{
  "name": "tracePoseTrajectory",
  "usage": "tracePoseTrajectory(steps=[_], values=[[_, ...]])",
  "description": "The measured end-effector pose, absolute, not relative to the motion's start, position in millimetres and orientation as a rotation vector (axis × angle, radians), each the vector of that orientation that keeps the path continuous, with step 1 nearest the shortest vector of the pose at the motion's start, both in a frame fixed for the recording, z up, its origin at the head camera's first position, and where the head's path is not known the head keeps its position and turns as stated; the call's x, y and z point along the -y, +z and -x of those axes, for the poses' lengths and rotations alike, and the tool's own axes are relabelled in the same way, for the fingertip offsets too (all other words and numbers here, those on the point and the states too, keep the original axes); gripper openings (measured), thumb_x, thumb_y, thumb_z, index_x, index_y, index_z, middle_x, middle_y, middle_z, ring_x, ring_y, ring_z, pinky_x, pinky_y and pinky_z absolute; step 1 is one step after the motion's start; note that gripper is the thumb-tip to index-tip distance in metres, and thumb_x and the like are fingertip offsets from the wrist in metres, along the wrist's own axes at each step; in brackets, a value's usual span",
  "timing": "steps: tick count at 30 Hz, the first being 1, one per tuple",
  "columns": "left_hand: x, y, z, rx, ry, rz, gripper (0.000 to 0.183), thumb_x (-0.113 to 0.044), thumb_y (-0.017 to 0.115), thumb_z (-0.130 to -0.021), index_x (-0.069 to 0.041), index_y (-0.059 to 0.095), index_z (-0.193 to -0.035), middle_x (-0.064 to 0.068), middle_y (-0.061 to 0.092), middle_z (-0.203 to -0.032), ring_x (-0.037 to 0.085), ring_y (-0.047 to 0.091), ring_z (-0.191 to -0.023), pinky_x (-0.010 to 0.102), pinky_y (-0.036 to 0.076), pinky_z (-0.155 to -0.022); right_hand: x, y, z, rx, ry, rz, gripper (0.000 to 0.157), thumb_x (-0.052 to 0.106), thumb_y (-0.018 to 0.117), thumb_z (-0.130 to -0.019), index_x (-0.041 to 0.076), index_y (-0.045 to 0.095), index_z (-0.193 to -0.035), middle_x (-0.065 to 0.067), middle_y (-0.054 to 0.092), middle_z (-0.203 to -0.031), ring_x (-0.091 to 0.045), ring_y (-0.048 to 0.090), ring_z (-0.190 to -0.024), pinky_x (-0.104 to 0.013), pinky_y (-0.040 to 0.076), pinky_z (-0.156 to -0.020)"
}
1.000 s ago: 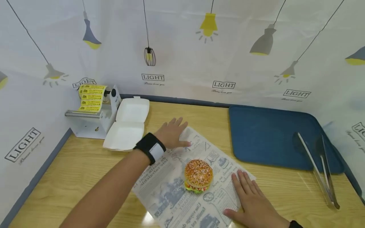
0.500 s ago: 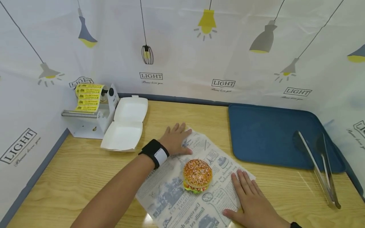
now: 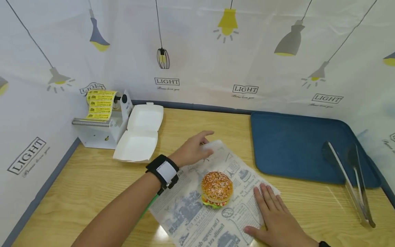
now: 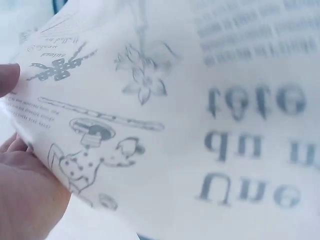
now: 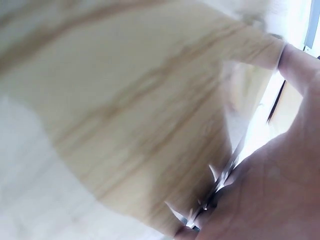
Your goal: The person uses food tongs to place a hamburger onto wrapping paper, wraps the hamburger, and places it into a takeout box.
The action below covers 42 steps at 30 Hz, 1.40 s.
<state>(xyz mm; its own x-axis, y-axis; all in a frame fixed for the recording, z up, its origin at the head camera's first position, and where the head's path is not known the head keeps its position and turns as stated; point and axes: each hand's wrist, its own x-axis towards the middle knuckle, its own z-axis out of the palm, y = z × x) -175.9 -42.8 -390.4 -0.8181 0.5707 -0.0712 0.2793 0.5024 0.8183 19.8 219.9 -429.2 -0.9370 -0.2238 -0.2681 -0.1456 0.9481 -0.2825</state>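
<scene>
A sesame-bun burger (image 3: pixel 217 187) sits near the middle of a sheet of printed wrapping paper (image 3: pixel 185 209). At the paper's far left edge, my left hand (image 3: pixel 192 149) pinches the sheet. In the left wrist view, the thumb (image 4: pixel 9 80) lies over the printed paper (image 4: pixel 170 130), with the fingers behind its edge. My right hand (image 3: pixel 277 219) rests flat on the paper's right side, fingers straight and thumb spread. The right wrist view shows the right palm (image 5: pixel 280 185) close up, with wood grain beside it.
A white clamshell box (image 3: pixel 139 144) lies open at the left, beside a label dispenser (image 3: pixel 102 130) with yellow labels. On the right, metal tongs (image 3: pixel 355 192) lean across the edge of a blue tray (image 3: pixel 296 147). A printed curtain (image 3: pixel 197 68) stands behind the table.
My left hand has gone from spread fingers on the paper to pinching its far left edge, its fingers turned under. My right hand stays flat on the sheet; the burger keeps its place.
</scene>
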Motion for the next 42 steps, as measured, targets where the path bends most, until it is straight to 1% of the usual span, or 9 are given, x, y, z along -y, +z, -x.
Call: tracePoseTrajectory(steps=[4,9,17,23,27,32,36,39,42], values=[[44.1,-384.0,168.8,-2.346,1.384,-0.729,0.075,-0.012,0.067,-0.089,-0.009,0.028,-0.153,0.014,0.069,-0.1,0.012,0.062,-0.073,0.026,0.053,-0.066,-220.7,-430.2,-20.6,-2.807,-0.383,0.256,0.123,0.086,0.043,-0.07,0.0,0.021,-0.155,-0.026,0.015,-0.163,-0.044,0.013,-0.147,-0.068,0.023,-0.115],[49.6,-377.1,153.9,-2.298,1.459,-0.771,0.075,-0.011,0.071,-0.086,-0.01,0.033,-0.151,0.013,0.07,-0.098,0.011,0.062,-0.078,0.026,0.054,-0.071,-221.0,-429.7,-22.2,-2.84,-0.394,0.282,0.125,0.085,0.044,-0.07,-0.006,0.022,-0.153,-0.029,0.016,-0.162,-0.045,0.015,-0.146,-0.069,0.025,-0.114],[60.0,-369.5,114.0,-2.233,1.434,-0.901,0.056,-0.008,0.073,-0.084,-0.013,0.053,-0.136,0.011,0.068,-0.096,0.011,0.063,-0.088,0.039,0.058,-0.086,-221.6,-428.0,-22.5,-2.886,-0.383,0.327,0.121,0.082,0.046,-0.073,-0.008,0.026,-0.151,-0.029,0.02,-0.161,-0.045,0.017,-0.146,-0.068,0.028,-0.113],[65.3,-375.3,86.1,-2.392,1.169,-1.178,0.025,-0.011,0.072,-0.085,-0.015,0.073,-0.11,0.001,0.073,-0.107,0.006,0.062,-0.099,0.031,0.06,-0.087,-222.6,-428.2,-21.7,-2.871,-0.376,0.326,0.121,0.084,0.044,-0.073,-0.007,0.025,-0.152,-0.027,0.02,-0.162,-0.044,0.016,-0.146,-0.067,0.027,-0.114],[69.0,-380.9,73.1,-2.493,0.91,-1.44,0.018,-0.011,0.073,-0.084,-0.018,0.077,-0.1,-0.002,0.07,-0.113,0.008,0.06,-0.108,0.027,0.059,-0.09,-223.0,-428.2,-21.3,-2.85,-0.383,0.319,0.122,0.084,0.043,-0.072,-0.006,0.024,-0.152,-0.026,0.018,-0.162,-0.043,0.015,-0.147,-0.067,0.026,-0.114],[72.6,-385.1,66.0,-2.508,0.713,-1.649,0.023,-0.031,0.072,-0.085,-0.02,0.076,-0.104,0.0,0.066,-0.131,0.012,0.054,-0.125,0.033,0.053,-0.105,-223.8,-428.1,-21.1,-2.859,-0.39,0.338,0.12,0.083,0.043,-0.074,-0.006,0.023,-0.152,-0.027,0.018,-0.162,-0.044,0.015,-0.147,-0.068,0.026,-0.114],[72.9,-385.8,64.6,-2.482,0.693,-1.666,0.037,-0.049,0.06,-0.09,-0.021,0.075,-0.109,-0.001,0.066,-0.132,0.013,0.052,-0.128,0.037,0.05,-0.108,-224.0,-428.2,-20.9,-2.846,-0.401,0.32,0.121,0.083,0.043,-0.074,-0.005,0.021,-0.153,-0.026,0.016,-0.163,-0.042,0.014,-0.147,-0.067,0.025,-0.115],[69.4,-386.1,64.8,-2.505,0.711,-1.668,0.033,-0.043,0.054,-0.096,-0.02,0.076,-0.106,-0.002,0.069,-0.127,0.011,0.055,-0.123,0.035,0.052,-0.106,-224.1,-428.1,-21.1,-2.84,-0.405,0.305,0.121,0.083,0.043,-0.074,-0.005,0.021,-0.153,-0.025,0.015,-0.163,-0.042,0.013,-0.148,-0.066,0.024,-0.115],[65.0,-386.4,64.5,-2.545,0.721,-1.622,0.024,-0.031,0.06,-0.095,-0.019,0.073,-0.11,-0.003,0.07,-0.122,0.007,0.057,-0.118,0.03,0.053,-0.103,-223.9,-427.4,-21.7,-2.846,-0.406,0.31,0.12,0.083,0.043,-0.074,-0.005,0.021,-0.153,-0.026,0.016,-0.163,-0.043,0.014,-0.147,-0.066,0.025,-0.115]])
